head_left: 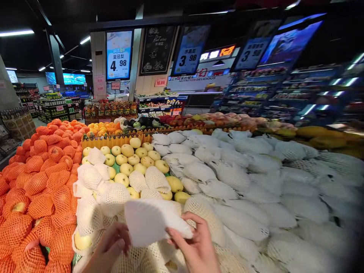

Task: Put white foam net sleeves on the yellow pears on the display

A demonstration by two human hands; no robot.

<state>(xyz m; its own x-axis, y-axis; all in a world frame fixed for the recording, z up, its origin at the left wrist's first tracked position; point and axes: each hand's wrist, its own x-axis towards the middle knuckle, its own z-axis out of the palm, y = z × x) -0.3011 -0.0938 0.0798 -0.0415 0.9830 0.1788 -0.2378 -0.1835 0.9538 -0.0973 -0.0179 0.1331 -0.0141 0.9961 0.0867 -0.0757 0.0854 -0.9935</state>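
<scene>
A flat white foam fruit sleeve (146, 222) is pinched between the thumb and fingers of my right hand (193, 237). It hangs over the fruit display and looks empty. My left hand (112, 242) is just beside the sleeve's left edge, its fingers loosely bent and slightly blurred, with nothing visible in them. Below and behind my hands are pears in white foam nets (112, 199). Bare yellow pears (127, 150) sit farther back on a green mat.
Fruit in orange foam nets (44, 182) is heaped on the left. White-netted fruit (233, 174) covers the right side. A yellow picket-style divider (99, 142) edges the pears at the back. Price screens (119, 55) hang above, with bottles (110, 110) and shelves beyond.
</scene>
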